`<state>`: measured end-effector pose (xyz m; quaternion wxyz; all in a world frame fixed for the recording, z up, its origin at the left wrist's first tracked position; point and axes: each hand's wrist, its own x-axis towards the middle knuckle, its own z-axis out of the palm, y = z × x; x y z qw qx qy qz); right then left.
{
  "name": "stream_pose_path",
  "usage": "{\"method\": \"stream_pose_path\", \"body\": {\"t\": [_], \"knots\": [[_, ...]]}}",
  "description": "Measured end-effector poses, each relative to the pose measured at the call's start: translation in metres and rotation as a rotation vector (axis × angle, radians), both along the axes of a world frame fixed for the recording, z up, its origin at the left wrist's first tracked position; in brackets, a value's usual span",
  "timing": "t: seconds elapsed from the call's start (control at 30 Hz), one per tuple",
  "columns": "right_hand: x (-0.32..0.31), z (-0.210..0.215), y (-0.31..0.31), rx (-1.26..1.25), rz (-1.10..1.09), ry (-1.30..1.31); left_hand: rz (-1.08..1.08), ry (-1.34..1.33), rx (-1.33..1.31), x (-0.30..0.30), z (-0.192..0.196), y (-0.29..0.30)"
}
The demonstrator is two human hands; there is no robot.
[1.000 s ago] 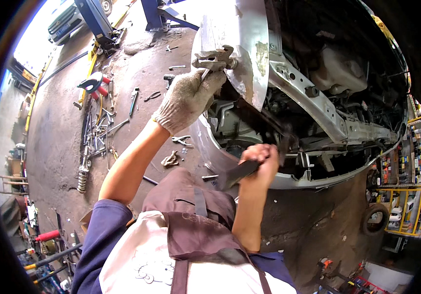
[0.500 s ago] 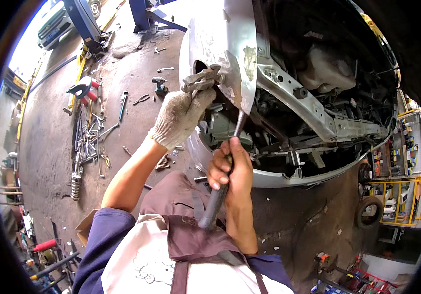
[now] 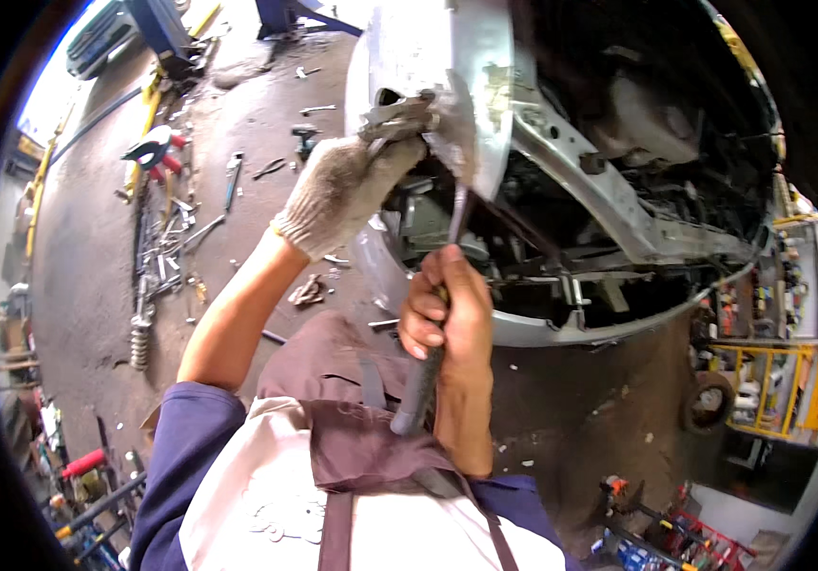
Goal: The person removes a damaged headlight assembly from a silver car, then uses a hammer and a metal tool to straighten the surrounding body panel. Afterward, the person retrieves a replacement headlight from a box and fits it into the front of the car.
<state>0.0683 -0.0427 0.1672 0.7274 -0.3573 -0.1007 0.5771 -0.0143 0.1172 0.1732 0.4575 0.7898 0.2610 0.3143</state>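
Head view: one wide fisheye picture, looking down at both hands in front of a stripped car.
Left hand [image 3: 342, 195]: in a knitted off-white work glove, grimy at the fingers; closed around the torn lower edge of the panel, gripping it.
Panel [image 3: 447, 67]: bent silver sheet metal, smooth and painted above, crumpled and ragged where the glove holds it; it hangs at the car's front corner, upper middle of the picture.
Right hand [image 3: 447, 314]: bare, fist wrapped tight round the tool's handle, just below the glove.
Tool [image 3: 423, 381]: long and thin, with a round dark-grey handle sticking out below the fist and a slim metal shaft rising from it to the panel's lower edge; its tip is hidden behind the metal, so what kind of tool it is cannot be told.
Car [image 3: 637, 219]: bumper off, dark engine bay open, grey curved crossbeam running along the front, tangled black parts behind.
Floor [image 3: 85, 285]: rough brown concrete, stained, strewn with loose steel hand tools.
Spring [image 3: 139, 333]: coiled metal, lying at the left among the tools.
Apron [image 3: 361, 419]: brownish cloth with straps, over a pale shirt with blue sleeves.
Rack [image 3: 770, 390]: yellow metal frame at the right rim.
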Motion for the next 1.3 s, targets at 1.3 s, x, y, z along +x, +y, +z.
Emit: {"method": "stream_pose_path", "body": {"t": [1.3], "knots": [[-0.107,-0.075,0.021,-0.124,0.162,-0.667,-0.609,-0.103,-1.054,-0.098,-0.067,0.027]]}}
